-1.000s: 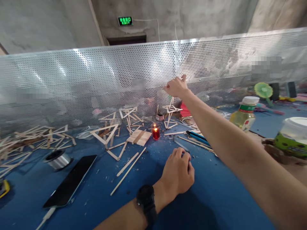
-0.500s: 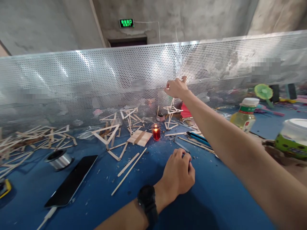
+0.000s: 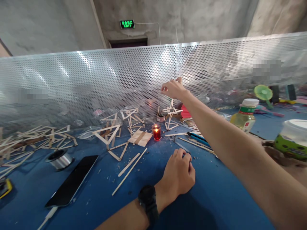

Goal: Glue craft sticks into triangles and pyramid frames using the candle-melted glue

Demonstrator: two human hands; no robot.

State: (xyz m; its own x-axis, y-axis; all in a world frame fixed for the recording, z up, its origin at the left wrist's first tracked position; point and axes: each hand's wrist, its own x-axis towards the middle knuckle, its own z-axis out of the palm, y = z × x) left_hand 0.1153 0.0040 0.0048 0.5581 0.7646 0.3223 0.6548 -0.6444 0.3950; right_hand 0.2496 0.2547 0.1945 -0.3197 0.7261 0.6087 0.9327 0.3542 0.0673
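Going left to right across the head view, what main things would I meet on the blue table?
Smartphone, square wooden panel, lit red candle, star-topped stick structure, white-capped bottle, green-labelled tub.

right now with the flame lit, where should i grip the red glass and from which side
Probably low on the red glass, pinching its opposite walls, coming from the near right: it stands upright, its flame burns near the top, and the wooden square lies close on its left.
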